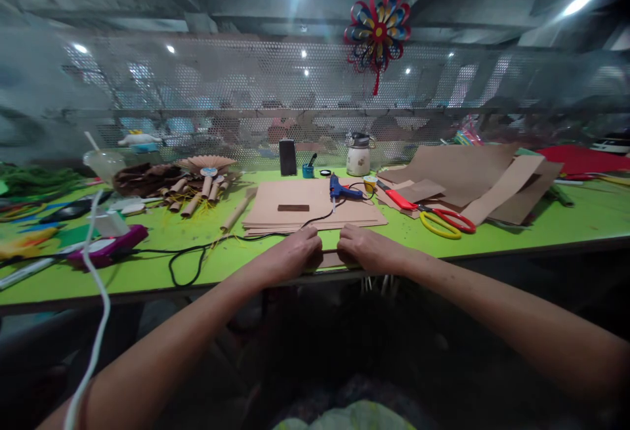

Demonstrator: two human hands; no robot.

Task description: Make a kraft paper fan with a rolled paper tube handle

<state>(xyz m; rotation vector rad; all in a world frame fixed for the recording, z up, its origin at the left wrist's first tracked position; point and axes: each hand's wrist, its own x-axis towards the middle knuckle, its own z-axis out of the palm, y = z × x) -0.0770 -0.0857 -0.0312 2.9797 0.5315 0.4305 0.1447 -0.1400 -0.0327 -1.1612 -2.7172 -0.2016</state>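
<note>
At the front edge of the green table, a narrow piece of brown paper [329, 260] shows between my two hands. The fingers of my left hand [293, 254] are curled over its left end. My right hand [370, 249] is closed on the right end, knuckles up, and both sets of fingertips are hidden. Just beyond lies a stack of brown cardboard sheets [266, 198]. On it rest a small dark brown strip [293, 207] and a blue glue gun [340, 188], its black cord trailing left.
Scissors with red and yellow handles [443, 218] and large brown paper sheets [460, 171] lie to the right. Rolled paper tubes [197, 197], a purple power strip [111, 246] and a white cable [101, 285] are leftward. A phone [288, 157] and a jug [358, 159] stand behind.
</note>
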